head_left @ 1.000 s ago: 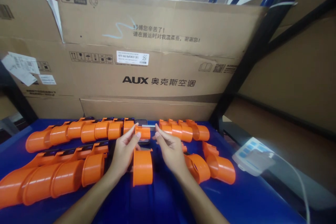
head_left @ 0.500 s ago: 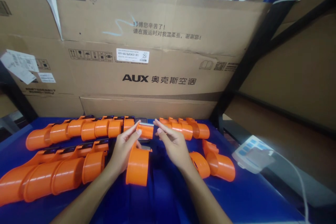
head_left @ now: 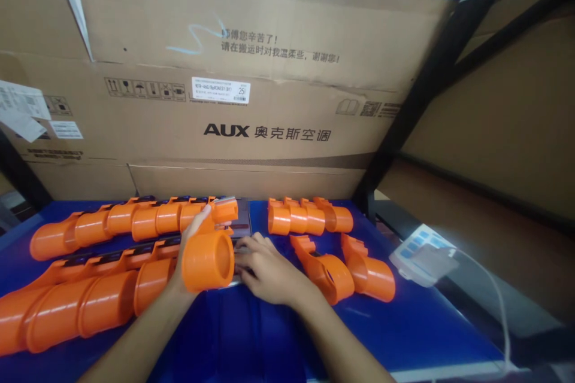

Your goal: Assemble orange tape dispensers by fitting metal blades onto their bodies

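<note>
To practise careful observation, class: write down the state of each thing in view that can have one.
Left hand: closed on the held orange part.
Held orange part: raised, ring opening visible.
Right hand: fingers bent; grip unclear.
Left-side orange parts: in two rows.
Right-side orange parts: unheld.
Printed cardboard: upright.
White cable: loosely curved.

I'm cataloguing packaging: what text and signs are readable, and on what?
"AUX 奥克斯空调": cardboard panel.
"师傅您辛苦了!": same panel.
"请在搬运时对我温柔些,谢谢您!": same panel.
"KFR-46G", "25": white label; rest unclear.
Arrow, glass, umbrella signs: same panel.
Too small or blurred: left-hand papers, other print.
</note>
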`<state>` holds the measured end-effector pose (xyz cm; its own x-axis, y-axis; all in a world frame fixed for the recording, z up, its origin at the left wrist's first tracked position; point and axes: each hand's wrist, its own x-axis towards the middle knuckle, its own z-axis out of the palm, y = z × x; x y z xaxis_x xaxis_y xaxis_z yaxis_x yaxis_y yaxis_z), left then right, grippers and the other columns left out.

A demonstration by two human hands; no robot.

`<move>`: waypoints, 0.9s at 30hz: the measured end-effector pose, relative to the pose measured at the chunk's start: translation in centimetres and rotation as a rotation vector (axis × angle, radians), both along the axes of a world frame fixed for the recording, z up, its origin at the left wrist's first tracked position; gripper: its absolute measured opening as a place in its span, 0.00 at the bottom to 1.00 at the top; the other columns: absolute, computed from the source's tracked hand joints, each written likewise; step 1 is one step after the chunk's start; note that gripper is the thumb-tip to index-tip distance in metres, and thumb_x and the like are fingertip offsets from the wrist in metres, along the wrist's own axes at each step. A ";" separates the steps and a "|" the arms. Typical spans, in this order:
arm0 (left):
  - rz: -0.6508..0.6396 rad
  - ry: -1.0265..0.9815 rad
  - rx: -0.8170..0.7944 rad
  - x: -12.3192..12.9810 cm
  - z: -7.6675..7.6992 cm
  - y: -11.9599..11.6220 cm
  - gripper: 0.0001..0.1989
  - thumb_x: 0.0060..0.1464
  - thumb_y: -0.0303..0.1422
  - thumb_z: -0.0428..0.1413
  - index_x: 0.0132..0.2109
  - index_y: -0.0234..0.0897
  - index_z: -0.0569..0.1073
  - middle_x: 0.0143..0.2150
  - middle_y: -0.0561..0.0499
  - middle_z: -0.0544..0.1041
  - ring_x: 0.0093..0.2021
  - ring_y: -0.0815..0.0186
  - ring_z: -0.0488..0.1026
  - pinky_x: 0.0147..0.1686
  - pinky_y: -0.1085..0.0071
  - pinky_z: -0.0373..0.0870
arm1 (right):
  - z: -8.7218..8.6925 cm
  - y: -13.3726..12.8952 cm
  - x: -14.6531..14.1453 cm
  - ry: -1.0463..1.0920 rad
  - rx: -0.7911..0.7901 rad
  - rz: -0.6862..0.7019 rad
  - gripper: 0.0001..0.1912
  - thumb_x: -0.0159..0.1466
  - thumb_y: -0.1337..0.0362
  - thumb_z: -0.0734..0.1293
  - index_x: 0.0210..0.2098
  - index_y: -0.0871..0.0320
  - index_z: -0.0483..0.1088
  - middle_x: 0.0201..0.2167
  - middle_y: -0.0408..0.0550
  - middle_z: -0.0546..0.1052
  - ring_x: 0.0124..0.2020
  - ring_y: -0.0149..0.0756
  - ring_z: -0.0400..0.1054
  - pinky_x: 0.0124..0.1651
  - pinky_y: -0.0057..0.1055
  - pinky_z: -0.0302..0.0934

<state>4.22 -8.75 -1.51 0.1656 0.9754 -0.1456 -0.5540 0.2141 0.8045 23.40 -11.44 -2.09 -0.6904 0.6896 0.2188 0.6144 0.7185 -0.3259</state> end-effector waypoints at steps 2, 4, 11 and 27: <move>-0.001 -0.020 -0.039 -0.1 0.1 0.0 0.25 0.42 0.58 0.66 0.30 0.40 0.73 0.17 0.52 0.71 0.16 0.63 0.68 0.18 0.67 0.65 | -0.2 0.0 -0.1 -0.041 0.003 -0.005 0.15 0.68 0.69 0.64 0.50 0.51 0.78 0.49 0.52 0.72 0.49 0.44 0.61 0.51 0.40 0.57; 0.030 -0.057 -0.071 -0.3 0.3 0.0 0.23 0.45 0.55 0.66 0.29 0.40 0.72 0.18 0.52 0.72 0.16 0.65 0.67 0.18 0.69 0.64 | -0.4 0.1 -0.1 -0.059 0.008 -0.017 0.16 0.68 0.69 0.65 0.51 0.52 0.79 0.47 0.52 0.72 0.48 0.44 0.61 0.50 0.39 0.56; 0.034 -0.132 -0.057 -0.6 0.6 0.2 0.20 0.48 0.51 0.65 0.28 0.39 0.71 0.17 0.54 0.70 0.15 0.68 0.65 0.16 0.71 0.62 | -0.2 0.3 0.3 -0.021 0.021 -0.046 0.13 0.70 0.68 0.63 0.49 0.55 0.78 0.44 0.52 0.74 0.47 0.43 0.62 0.51 0.40 0.56; -0.081 -0.256 -0.133 -0.7 -0.5 0.7 0.20 0.49 0.46 0.66 0.25 0.38 0.67 0.15 0.57 0.67 0.13 0.70 0.63 0.14 0.74 0.59 | -0.9 -0.6 -2.2 -0.104 0.084 -0.008 0.09 0.72 0.66 0.60 0.43 0.57 0.72 0.49 0.53 0.75 0.45 0.44 0.58 0.51 0.46 0.54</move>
